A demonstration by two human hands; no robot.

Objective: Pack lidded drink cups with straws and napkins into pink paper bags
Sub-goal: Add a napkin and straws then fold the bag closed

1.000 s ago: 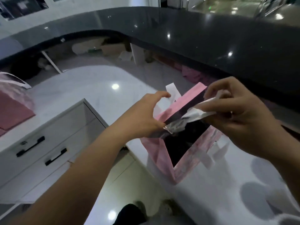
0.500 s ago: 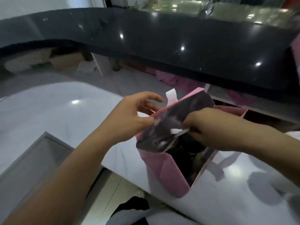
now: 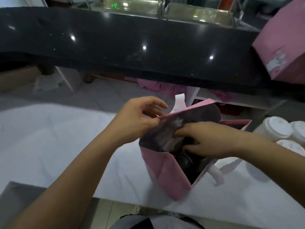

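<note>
Fingertips of the left hand pinch the top rim of the pink paper bag, lifting that flap so the mouth gapes. The right hand is shoved into the opening with its fingers past the rim. Can't tell if they're gripping anything, there's just a pale crumpled bit under them. The bag stands upright near the front edge of the smooth white counter, with lots of bare room to its left. A dark round shape, glossy, sits inside. A flat white paper handle flops out the near side. White lidded cups cluster just right of the bag, and a shiny black ledge overhangs behind.
</note>
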